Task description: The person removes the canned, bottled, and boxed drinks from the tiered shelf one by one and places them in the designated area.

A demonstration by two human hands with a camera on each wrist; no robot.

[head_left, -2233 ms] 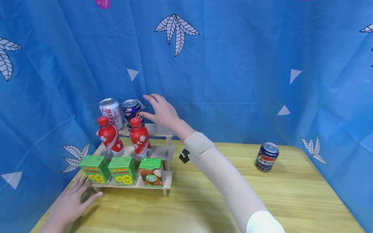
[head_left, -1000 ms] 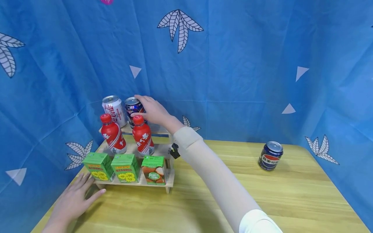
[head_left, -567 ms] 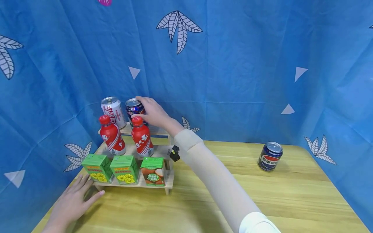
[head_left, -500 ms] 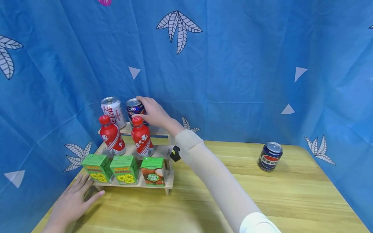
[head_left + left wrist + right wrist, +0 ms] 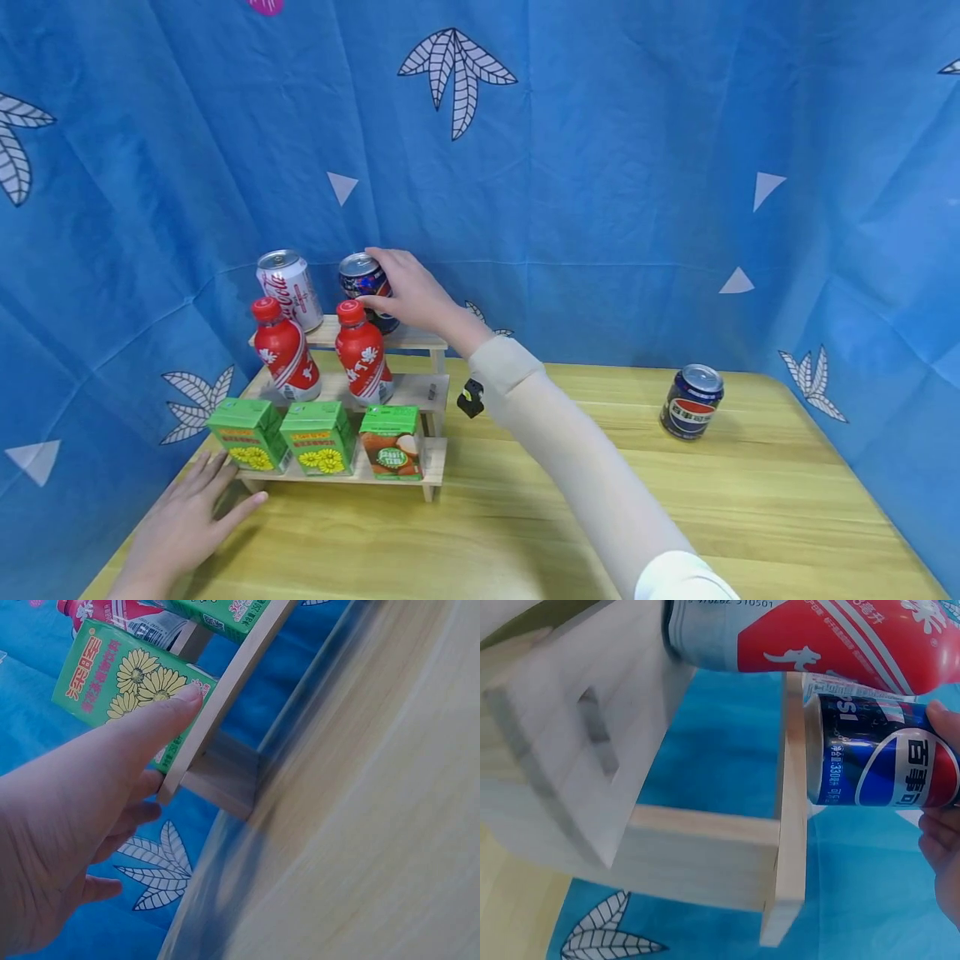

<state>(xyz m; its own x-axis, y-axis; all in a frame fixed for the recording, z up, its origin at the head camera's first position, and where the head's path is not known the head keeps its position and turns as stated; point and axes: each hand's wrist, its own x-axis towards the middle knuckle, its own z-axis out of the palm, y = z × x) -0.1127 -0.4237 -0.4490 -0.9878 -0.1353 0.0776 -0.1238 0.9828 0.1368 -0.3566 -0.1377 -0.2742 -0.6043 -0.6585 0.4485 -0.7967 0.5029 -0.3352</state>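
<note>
My right hand (image 5: 420, 292) grips a dark blue Pepsi can (image 5: 360, 267) on the top shelf of a wooden three-step rack (image 5: 411, 337), thumb and fingers around its upper part. In the right wrist view the Pepsi can (image 5: 885, 754) has its base at the shelf board; whether it touches cannot be told. A white Coca-Cola can (image 5: 288, 287) stands to its left, with a gap between. My left hand (image 5: 180, 521) lies at the rack's lower left end, fingers extended, beside a green flower-print drink carton (image 5: 247, 433). In the left wrist view the thumb overlaps that carton (image 5: 139, 671).
Two red bottles (image 5: 285, 350) stand on the middle step. The bottom step bears another flower carton (image 5: 318, 437) and a carton with brown fruit (image 5: 392, 446). A second Pepsi can (image 5: 692, 402) stands on the table's (image 5: 570, 500) right. Blue curtain (image 5: 600, 167) encloses the back and sides.
My right hand reached left to the Pepsi can and gripped it. The can has since shifted right along the top shelf, away from the white can. My left hand stays put.
</note>
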